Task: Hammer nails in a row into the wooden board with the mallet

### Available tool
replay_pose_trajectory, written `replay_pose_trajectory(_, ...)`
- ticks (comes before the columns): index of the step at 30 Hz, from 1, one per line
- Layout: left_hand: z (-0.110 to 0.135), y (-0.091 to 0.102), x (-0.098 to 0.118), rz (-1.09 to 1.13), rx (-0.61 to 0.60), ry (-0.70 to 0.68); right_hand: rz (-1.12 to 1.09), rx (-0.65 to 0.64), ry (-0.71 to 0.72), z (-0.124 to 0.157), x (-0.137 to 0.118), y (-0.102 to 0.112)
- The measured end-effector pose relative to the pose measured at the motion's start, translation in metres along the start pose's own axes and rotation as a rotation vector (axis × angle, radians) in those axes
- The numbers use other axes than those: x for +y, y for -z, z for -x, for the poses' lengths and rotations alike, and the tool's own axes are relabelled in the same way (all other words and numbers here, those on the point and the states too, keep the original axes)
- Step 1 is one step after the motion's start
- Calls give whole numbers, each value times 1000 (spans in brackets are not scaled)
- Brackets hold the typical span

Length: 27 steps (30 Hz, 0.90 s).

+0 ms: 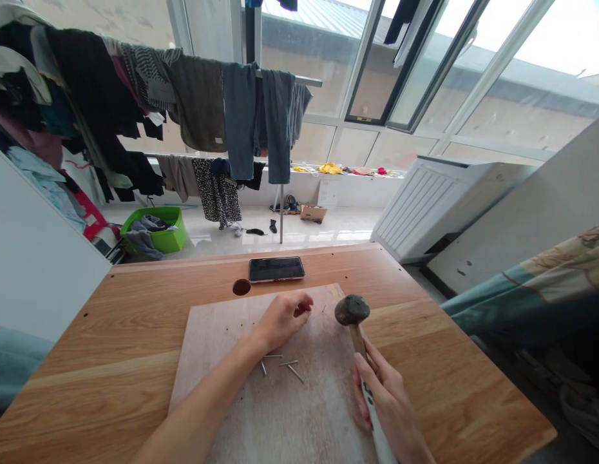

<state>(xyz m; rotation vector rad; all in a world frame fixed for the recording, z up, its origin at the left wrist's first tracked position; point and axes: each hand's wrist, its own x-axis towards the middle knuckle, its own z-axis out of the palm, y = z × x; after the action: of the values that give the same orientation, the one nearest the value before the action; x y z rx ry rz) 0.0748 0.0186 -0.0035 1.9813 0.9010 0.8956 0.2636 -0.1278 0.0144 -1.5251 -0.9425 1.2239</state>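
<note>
A pale plywood board (222, 361) lies on the wooden table (135, 322). My left hand (280, 320) rests on the board's far part with its fingers pinched together, apparently on a small nail that I cannot clearly make out. My right hand (391, 406) is wrapped round the wooden handle of a hammer (352, 312), whose dark head hangs just above the board to the right of my left hand. Several loose nails (287, 366) lie on the board between my forearms.
A black phone (276, 269) lies face up beyond the board, next to a round hole (241, 287) in the table. Behind stand a clothes rack with hanging laundry (241, 122), a green basket (157, 231) and a white panel (425, 206) at the right.
</note>
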Motion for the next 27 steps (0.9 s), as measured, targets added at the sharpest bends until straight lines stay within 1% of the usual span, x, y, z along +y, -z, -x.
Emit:
replay_pose_trajectory(3, 0, 0, 1, 6, 0, 11, 12, -25, 16, 0, -7, -6)
replay_pose_trajectory(7, -1, -1, 1, 16, 4, 29, 51, -85, 66, 2, -25, -19)
replay_pose_trajectory(11, -2, -3, -3, 33, 10, 5, 79, -115, 91, 0, -38, -32)
replay_pose_trajectory(15, -1, -4, -6, 34, 17, 1, 115, -125, 88, -2, -35, -37)
replay_pose_trajectory(21, -3, -5, -6, 8, -1, 15, 103, -117, 86, 2, -31, -37)
replay_pose_trajectory(24, -2, 6, 4, -57, -27, 20, 74, -84, 103, 5, -28, -32)
replay_pose_trajectory(26, 5, 18, 19, -179, -67, -19, 72, -61, 95, 8, -21, -26)
replay_pose_trajectory(27, 11, 23, 28, -275, -105, -46, 73, -51, 78, 10, -18, -21)
